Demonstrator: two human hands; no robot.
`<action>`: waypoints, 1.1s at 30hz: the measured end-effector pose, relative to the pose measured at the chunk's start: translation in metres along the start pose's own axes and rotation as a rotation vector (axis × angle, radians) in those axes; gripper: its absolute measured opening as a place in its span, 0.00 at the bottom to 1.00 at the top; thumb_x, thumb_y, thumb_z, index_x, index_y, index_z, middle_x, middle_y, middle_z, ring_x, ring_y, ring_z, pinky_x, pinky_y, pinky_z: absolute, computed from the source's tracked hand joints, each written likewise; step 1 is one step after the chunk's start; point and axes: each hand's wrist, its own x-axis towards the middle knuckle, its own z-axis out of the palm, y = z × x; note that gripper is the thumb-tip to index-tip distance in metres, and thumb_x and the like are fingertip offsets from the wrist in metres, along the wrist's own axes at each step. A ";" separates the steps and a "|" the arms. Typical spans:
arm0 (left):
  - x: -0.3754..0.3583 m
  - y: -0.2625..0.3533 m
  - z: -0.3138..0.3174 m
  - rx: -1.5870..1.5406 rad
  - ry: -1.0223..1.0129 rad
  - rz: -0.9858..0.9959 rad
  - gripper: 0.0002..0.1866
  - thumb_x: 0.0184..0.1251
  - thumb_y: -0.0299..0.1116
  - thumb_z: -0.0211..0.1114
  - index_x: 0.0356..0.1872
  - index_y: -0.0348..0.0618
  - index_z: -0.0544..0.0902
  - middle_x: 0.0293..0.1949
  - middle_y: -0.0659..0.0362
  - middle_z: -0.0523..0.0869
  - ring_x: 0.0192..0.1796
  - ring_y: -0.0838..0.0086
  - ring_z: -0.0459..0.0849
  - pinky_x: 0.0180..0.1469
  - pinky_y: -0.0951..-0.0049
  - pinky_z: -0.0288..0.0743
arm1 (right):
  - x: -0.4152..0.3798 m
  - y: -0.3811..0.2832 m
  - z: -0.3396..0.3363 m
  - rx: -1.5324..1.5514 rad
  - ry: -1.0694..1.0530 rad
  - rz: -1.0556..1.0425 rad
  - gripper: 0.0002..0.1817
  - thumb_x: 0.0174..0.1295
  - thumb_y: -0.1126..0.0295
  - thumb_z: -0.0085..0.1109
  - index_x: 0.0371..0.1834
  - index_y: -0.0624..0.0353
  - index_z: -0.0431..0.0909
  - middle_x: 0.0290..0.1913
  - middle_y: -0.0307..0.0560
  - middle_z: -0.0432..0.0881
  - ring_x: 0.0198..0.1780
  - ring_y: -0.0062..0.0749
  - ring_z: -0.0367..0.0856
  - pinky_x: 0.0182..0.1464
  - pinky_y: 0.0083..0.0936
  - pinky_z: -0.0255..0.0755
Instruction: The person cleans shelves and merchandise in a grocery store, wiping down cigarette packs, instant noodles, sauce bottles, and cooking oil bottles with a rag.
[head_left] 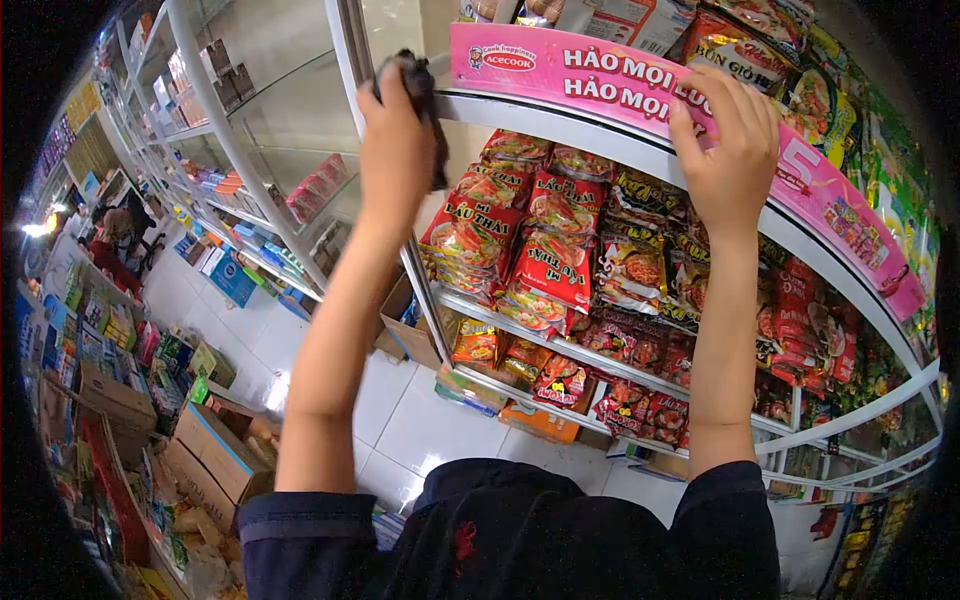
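Note:
My left hand (398,145) is raised near the shelf's upright post, its fingers wrapped round a black object (432,125) whose kind I cannot make out. My right hand (730,150) rests on the pink banner (620,85) along the shelf edge, fingers bent over its top and thumb apart, with nothing held in it. Below the banner, red noodle packets (553,265) stand in stacks, with black packets (635,265) beside them.
Glass shelves (290,75) with small boxes rise at the left. Open cardboard boxes (215,450) stand on the tiled floor (425,405) at the lower left. More packets (735,50) fill the shelf above the banner. A person (118,235) is far off at the left.

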 end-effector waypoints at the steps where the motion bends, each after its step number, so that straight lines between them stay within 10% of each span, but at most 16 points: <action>1: -0.017 0.005 0.006 0.018 -0.020 -0.045 0.25 0.52 0.21 0.54 0.54 0.44 0.61 0.49 0.38 0.64 0.46 0.41 0.70 0.46 0.55 0.69 | 0.000 -0.001 0.001 0.000 -0.001 0.007 0.09 0.47 0.66 0.57 0.31 0.55 0.76 0.37 0.40 0.78 0.42 0.35 0.74 0.52 0.33 0.62; 9: -0.045 0.047 0.003 -0.088 -0.342 -0.134 0.30 0.47 0.20 0.57 0.54 0.45 0.59 0.48 0.40 0.64 0.46 0.42 0.71 0.45 0.55 0.70 | 0.001 -0.001 0.003 -0.016 0.008 -0.016 0.08 0.46 0.67 0.57 0.31 0.54 0.76 0.37 0.39 0.78 0.41 0.34 0.74 0.47 0.30 0.64; 13: -0.025 0.000 0.003 -0.227 0.017 -0.214 0.24 0.49 0.19 0.54 0.51 0.36 0.62 0.46 0.42 0.66 0.47 0.47 0.70 0.50 0.61 0.64 | 0.000 0.000 0.003 -0.022 0.025 -0.024 0.08 0.46 0.67 0.57 0.30 0.54 0.76 0.37 0.39 0.78 0.41 0.35 0.74 0.47 0.30 0.64; 19: -0.057 0.074 0.016 -0.273 -0.231 -0.080 0.28 0.47 0.23 0.58 0.52 0.34 0.58 0.45 0.38 0.62 0.48 0.43 0.67 0.49 0.57 0.66 | -0.002 -0.001 0.004 -0.031 0.046 -0.017 0.08 0.45 0.67 0.57 0.29 0.55 0.77 0.38 0.39 0.78 0.42 0.36 0.74 0.47 0.32 0.64; 25: -0.041 0.095 -0.008 -0.481 -0.374 -0.251 0.27 0.49 0.26 0.54 0.55 0.36 0.60 0.51 0.32 0.60 0.38 0.42 0.74 0.42 0.53 0.70 | -0.033 -0.058 0.026 0.467 -0.070 -0.055 0.20 0.38 0.71 0.60 0.40 0.56 0.74 0.44 0.49 0.72 0.45 0.44 0.71 0.50 0.35 0.64; 27: -0.035 0.057 -0.004 -0.190 -0.321 0.524 0.19 0.55 0.27 0.48 0.49 0.32 0.68 0.56 0.30 0.57 0.44 0.42 0.72 0.49 0.56 0.67 | -0.037 -0.080 0.029 0.368 -0.167 -0.022 0.29 0.34 0.72 0.62 0.47 0.56 0.69 0.49 0.45 0.69 0.53 0.40 0.66 0.58 0.41 0.55; 29: -0.022 0.052 -0.033 -1.050 -0.661 -0.348 0.26 0.59 0.39 0.48 0.61 0.46 0.63 0.59 0.56 0.64 0.50 0.71 0.70 0.48 0.69 0.69 | -0.038 -0.086 0.042 0.235 -0.158 0.004 0.29 0.33 0.73 0.62 0.47 0.56 0.69 0.50 0.45 0.68 0.55 0.39 0.64 0.60 0.41 0.52; 33: 0.011 0.025 -0.053 -0.563 -0.471 -0.237 0.24 0.55 0.37 0.56 0.55 0.43 0.70 0.37 0.55 0.77 0.39 0.74 0.73 0.42 0.77 0.68 | -0.021 -0.104 0.070 0.107 -0.115 -0.039 0.22 0.39 0.73 0.58 0.43 0.56 0.72 0.48 0.43 0.70 0.55 0.37 0.64 0.61 0.39 0.51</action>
